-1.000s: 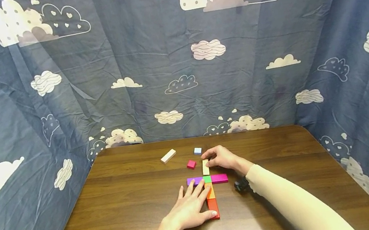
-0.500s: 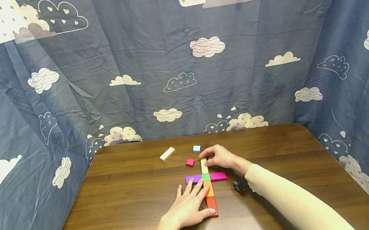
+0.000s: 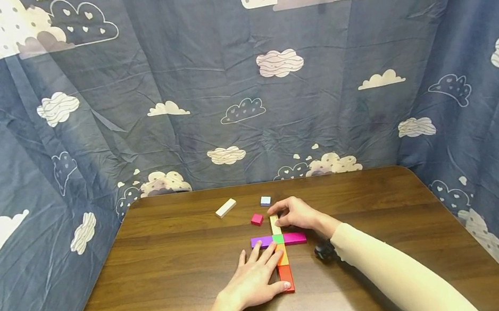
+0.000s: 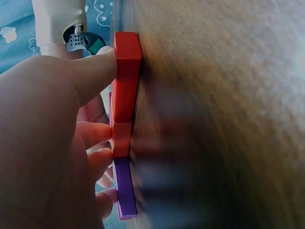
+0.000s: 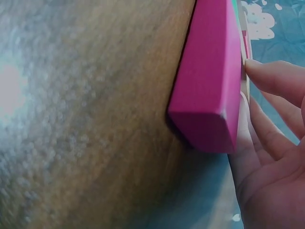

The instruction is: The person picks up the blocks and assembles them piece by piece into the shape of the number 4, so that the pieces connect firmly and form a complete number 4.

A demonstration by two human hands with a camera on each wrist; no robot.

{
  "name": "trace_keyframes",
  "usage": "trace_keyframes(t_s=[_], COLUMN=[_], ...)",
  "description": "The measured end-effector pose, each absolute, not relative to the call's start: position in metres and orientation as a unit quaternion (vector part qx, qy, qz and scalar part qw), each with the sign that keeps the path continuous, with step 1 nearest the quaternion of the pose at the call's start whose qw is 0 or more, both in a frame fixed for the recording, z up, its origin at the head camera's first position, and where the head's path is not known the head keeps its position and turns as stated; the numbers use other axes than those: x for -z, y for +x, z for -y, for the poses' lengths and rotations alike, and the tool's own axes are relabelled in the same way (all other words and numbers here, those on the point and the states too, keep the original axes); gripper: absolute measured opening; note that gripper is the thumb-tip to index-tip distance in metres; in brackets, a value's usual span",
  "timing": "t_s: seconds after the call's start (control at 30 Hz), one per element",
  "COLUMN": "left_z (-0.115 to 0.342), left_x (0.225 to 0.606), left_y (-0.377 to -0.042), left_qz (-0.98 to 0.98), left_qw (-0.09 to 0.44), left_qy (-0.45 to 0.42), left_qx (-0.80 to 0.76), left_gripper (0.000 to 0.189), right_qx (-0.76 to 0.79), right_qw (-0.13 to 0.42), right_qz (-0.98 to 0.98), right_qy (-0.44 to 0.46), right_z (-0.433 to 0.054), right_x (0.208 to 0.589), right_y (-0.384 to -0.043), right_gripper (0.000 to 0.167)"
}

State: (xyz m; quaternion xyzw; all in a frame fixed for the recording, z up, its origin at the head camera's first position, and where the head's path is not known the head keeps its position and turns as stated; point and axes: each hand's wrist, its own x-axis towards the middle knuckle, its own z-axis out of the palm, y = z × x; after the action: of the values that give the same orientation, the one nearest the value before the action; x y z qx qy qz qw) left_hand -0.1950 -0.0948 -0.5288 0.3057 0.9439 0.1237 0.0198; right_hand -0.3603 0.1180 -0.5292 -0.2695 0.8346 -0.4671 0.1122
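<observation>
Several flat blocks lie joined as a cross on the wooden table. Its middle is a green square [image 3: 278, 239], with a purple block [image 3: 261, 242] to the left and a magenta block [image 3: 295, 238] to the right. An orange block [image 3: 282, 258] and then a red block [image 3: 286, 278] run toward me. My left hand [image 3: 251, 281] rests spread over them, its thumb on the red block and fingertips on the orange and purple ones. At the far arm, my right hand [image 3: 299, 214] holds a pale yellow block [image 3: 275, 225] between thumb and fingers, its near end against the green square.
Farther back on the table [image 3: 166, 275] lie a crimson square block [image 3: 256, 219], a light blue square block [image 3: 265, 201] and a long white block [image 3: 225, 208]. A blue cloud-print curtain [image 3: 201, 93] hangs behind the table and along its sides.
The pale yellow block has come toward me, closing a small gap to the green square, with my right hand on it. The left hand stays in place; the head view shifts slightly.
</observation>
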Motion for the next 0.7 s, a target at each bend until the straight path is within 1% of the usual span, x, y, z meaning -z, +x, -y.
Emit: trace_keyframes(t_s=[0.7], left_z=[0.0934], left_x=[0.5282], left_y=[-0.1954], left_qz=[-0.944], left_qw=[0.025], left_qy=[0.302], left_qx=[-0.128], left_gripper=[0.076], right_qx=[0.457], right_qw=[0.104], right_qz=[-0.842], right_qy=[-0.267], right_z=[-0.1186], right_x=[0.5282], right_y=[-0.3566], right_gripper=[0.034])
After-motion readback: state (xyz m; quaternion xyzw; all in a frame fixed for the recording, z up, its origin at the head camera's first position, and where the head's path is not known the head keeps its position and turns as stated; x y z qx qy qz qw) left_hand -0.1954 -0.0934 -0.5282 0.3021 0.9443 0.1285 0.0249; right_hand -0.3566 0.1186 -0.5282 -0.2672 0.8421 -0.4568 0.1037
